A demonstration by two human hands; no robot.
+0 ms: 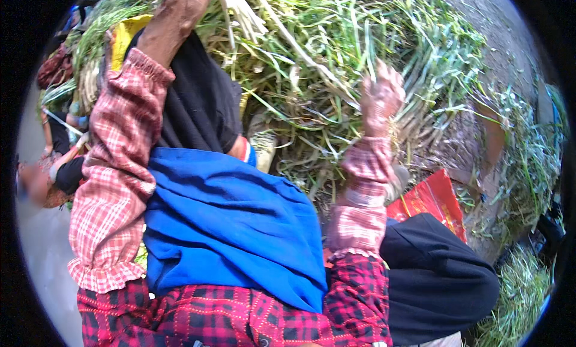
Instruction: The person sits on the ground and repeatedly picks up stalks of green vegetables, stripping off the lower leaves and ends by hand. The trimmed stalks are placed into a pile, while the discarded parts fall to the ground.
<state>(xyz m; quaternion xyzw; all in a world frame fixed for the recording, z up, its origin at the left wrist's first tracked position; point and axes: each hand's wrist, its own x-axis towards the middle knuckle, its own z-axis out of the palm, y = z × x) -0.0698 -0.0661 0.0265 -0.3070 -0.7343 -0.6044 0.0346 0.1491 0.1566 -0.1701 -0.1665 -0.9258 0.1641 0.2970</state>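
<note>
My left hand (193, 0) is at the top edge, its fingers cut off by the picture's rim. A bunch of pale stalks (240, 9) shows right beside it; whether the hand grips them is hidden. My right hand (382, 95) lies over a large heap of long green stalks (324, 45) that look like spring onions. Its fingers are blurred, with leaves around them, so a hold on any of these is unclear. One long pale stalk (292, 41) slants down across the heap towards the right wrist. Beside that hand, several stalks (423, 113) lie with their pale ends towards me.
A blue cloth (234, 221) covers my lap, between black-clothed knees. A red printed sack (432, 200) lies by the right knee, and something yellow (126, 36) beyond the left forearm. More greens (522, 167) lie far right. Another person (54, 167) sits at the left rim.
</note>
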